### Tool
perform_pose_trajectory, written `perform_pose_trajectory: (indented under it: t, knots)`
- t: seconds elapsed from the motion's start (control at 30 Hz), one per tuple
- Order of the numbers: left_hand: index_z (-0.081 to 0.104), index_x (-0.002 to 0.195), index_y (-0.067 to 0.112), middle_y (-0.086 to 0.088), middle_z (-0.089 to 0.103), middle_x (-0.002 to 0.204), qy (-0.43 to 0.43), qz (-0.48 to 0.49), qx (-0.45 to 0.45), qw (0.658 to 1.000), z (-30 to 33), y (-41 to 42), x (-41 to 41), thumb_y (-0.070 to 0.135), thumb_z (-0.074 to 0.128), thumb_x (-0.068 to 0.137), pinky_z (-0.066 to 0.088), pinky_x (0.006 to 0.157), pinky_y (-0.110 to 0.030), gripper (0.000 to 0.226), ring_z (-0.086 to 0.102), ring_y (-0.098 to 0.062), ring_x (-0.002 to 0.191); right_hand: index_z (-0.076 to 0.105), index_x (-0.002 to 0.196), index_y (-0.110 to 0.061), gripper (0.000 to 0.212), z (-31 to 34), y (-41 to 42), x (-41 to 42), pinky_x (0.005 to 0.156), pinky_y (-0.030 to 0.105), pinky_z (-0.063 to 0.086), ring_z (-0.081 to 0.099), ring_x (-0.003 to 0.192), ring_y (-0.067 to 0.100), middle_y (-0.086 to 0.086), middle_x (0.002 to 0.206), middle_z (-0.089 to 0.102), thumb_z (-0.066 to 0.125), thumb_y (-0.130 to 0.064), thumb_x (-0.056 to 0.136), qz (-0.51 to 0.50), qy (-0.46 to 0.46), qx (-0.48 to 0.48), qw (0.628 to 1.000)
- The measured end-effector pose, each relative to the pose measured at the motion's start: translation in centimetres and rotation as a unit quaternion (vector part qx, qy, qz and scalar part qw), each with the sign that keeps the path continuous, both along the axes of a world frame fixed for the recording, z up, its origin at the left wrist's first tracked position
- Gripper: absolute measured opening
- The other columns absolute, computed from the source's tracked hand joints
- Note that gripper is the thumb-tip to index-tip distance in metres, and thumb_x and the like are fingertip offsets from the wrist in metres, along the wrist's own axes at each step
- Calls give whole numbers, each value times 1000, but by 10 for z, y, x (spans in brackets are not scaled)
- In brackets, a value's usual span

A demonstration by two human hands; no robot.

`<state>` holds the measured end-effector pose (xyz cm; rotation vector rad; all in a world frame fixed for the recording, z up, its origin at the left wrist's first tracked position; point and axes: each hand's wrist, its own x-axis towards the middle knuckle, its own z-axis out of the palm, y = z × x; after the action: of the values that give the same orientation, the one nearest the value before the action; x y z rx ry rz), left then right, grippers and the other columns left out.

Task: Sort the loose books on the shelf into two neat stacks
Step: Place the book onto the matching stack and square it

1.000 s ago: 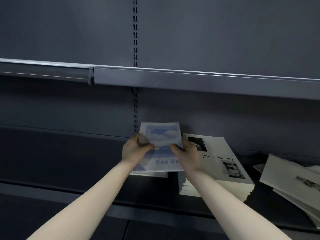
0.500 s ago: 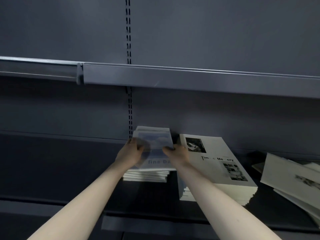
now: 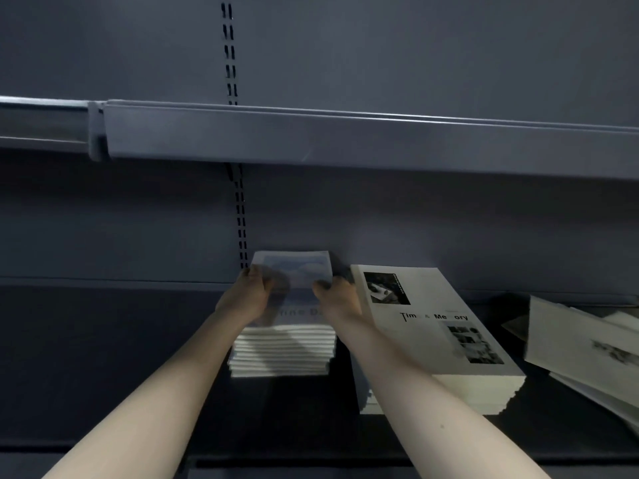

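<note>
Fingers (image 3: 254, 276) of both hands grip the top blue book at its two side edges, on the left stack.

Left hand (image 3: 243, 299): curled over the left edge of the blue book (image 3: 299, 271), thumb on the cover. Blue book: sky-print cover, blurred, lying on the left stack (image 3: 281, 350) of like books against the back wall of the shelf (image 3: 103, 357). Right hand (image 3: 337, 299): curled over the book's right edge, thumb on top. White stack (image 3: 432, 326): just beside the left stack, apart from it, top cover with two dark photographs and black lettering. Loose white books (image 3: 581, 344): far right, tilted and overlapping, unsorted. Upper shelf edge (image 3: 345, 136): runs across above all items.
</note>
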<state>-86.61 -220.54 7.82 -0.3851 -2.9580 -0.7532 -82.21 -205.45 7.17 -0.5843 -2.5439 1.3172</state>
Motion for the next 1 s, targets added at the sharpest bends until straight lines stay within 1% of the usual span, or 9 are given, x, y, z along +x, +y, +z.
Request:
perform_pose_trajectory:
  t: [0.1, 0.17, 0.33, 0.53, 0.63, 0.7, 0.77, 0.83, 1.0]
  knots:
    - [32, 143, 2, -20, 36, 145, 5, -10, 16, 1000, -1, 0, -8, 27, 32, 103, 36, 98, -39, 48, 43, -36, 127, 52, 121, 3, 42, 2, 1, -3, 84, 36, 42, 53, 114, 37, 25, 126, 52, 44, -28, 95, -8, -3, 4, 1000]
    - [35, 141, 2, -20, 39, 142, 11, -16, 29, 999, -2, 1, -14, 26, 35, 102, 37, 96, -38, 46, 45, -35, 124, 53, 122, 3, 42, 2, 0, -6, 86, 36, 43, 52, 114, 37, 25, 127, 52, 44, -28, 95, -11, -3, 6, 1000]
    - [40, 138, 3, -20, 43, 139, 14, -17, 30, 999, -5, 0, -25, 28, 38, 101, 40, 96, -39, 44, 47, -35, 121, 54, 105, -3, 32, -3, 1, -13, 72, 32, 31, 54, 96, 31, 24, 116, 55, 45, -31, 93, 0, 0, -10, 1000]
    - [46, 136, 9, -19, 53, 132, 42, 1, 26, 999, -3, -3, -16, 36, 42, 99, 45, 92, -40, 46, 53, -35, 115, 54, 119, 2, 44, -2, 0, -8, 75, 33, 37, 55, 110, 38, 24, 122, 56, 47, -33, 94, -6, 11, -3, 1000]
    - [55, 125, 9, -20, 61, 118, 71, 37, 3, 997, 1, -4, -6, 39, 48, 96, 49, 82, -40, 42, 57, -37, 105, 56, 118, 1, 44, 1, 0, -2, 75, 33, 39, 56, 109, 37, 22, 123, 57, 47, -34, 94, -6, 9, 8, 1000]
    - [58, 120, 8, -20, 63, 112, 91, 61, -13, 994, 5, -3, 3, 40, 49, 95, 49, 76, -40, 42, 59, -37, 101, 55, 119, 1, 43, 6, 1, 4, 79, 34, 42, 55, 111, 37, 22, 124, 56, 44, -33, 97, -3, 6, 18, 1000]
    - [58, 119, 7, -20, 62, 112, 120, 73, -30, 990, 8, -1, 12, 37, 48, 96, 47, 72, -39, 39, 60, -38, 99, 55, 121, 1, 42, 10, 2, 13, 86, 35, 42, 53, 114, 36, 22, 126, 54, 40, -32, 99, 0, 11, 37, 999]
    - [57, 119, 5, -21, 60, 114, 137, 75, -32, 987, 9, 1, 22, 34, 46, 97, 45, 71, -39, 38, 59, -39, 99, 55, 119, 1, 42, 11, 5, 22, 88, 35, 41, 52, 115, 36, 21, 126, 54, 38, -33, 100, 0, 28, 61, 998]
    - [52, 121, 6, -20, 56, 120, 128, 72, -7, 989, 9, 4, 40, 41, 42, 97, 45, 76, -41, 44, 57, -40, 103, 56, 119, -1, 38, 13, 21, 47, 91, 37, 40, 49, 116, 36, 20, 126, 51, 39, -29, 99, -4, 55, 98, 994]
